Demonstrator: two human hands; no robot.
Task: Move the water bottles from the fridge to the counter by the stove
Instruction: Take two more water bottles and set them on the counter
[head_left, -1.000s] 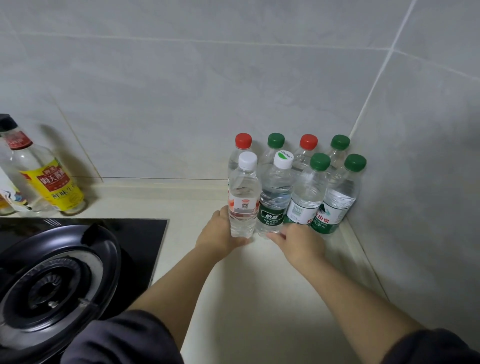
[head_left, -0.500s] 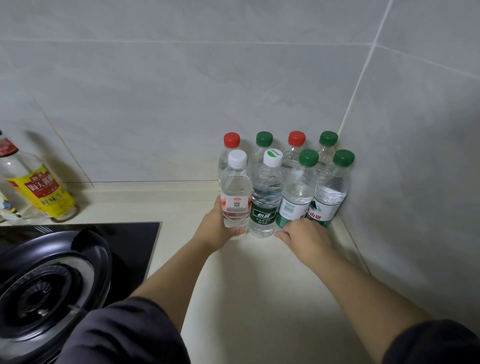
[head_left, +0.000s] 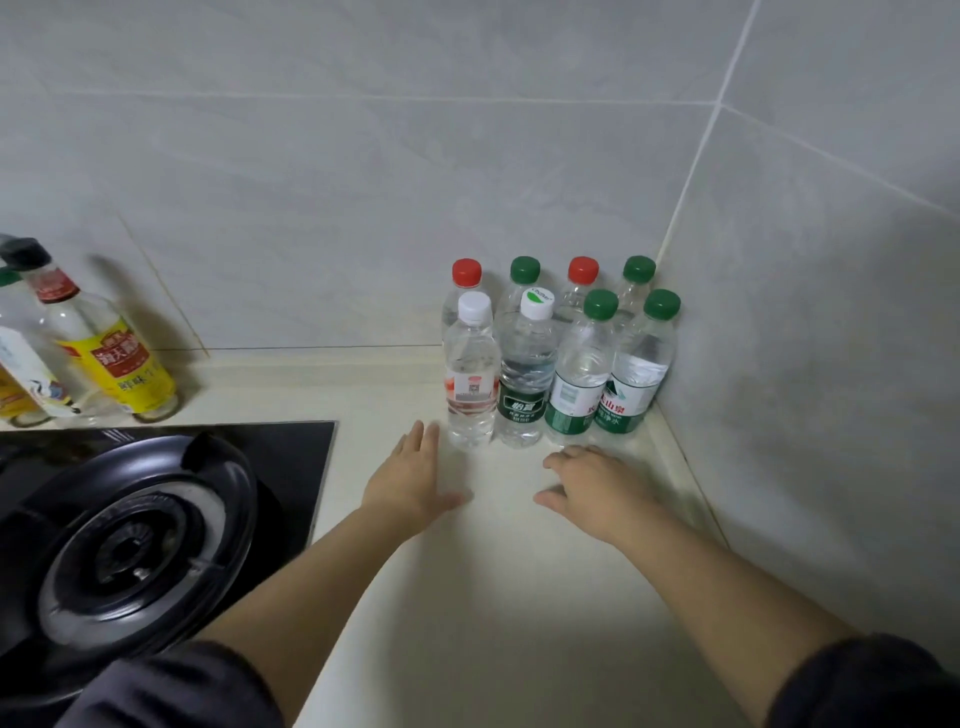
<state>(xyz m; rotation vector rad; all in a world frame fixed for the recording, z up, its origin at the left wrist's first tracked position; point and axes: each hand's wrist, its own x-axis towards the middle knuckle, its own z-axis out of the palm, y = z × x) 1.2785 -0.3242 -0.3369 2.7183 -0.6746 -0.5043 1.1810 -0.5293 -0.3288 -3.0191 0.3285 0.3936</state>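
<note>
Eight water bottles (head_left: 522, 364) are packed in two rows in the tiled corner at center-right, on the counter (head_left: 493, 597) next to the stove (head_left: 130, 530). Our left hand (head_left: 415, 478) has its fingers straight and close together, our right hand (head_left: 592, 488) is loosely curled, and neither holds anything. We'd back both out low and slow so no bottle gets clipped.

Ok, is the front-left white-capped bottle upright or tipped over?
Upright: the white-capped bottle stands on its base on the counter, cap pointing up. The left hand lies open beside it, not gripping it.
</note>
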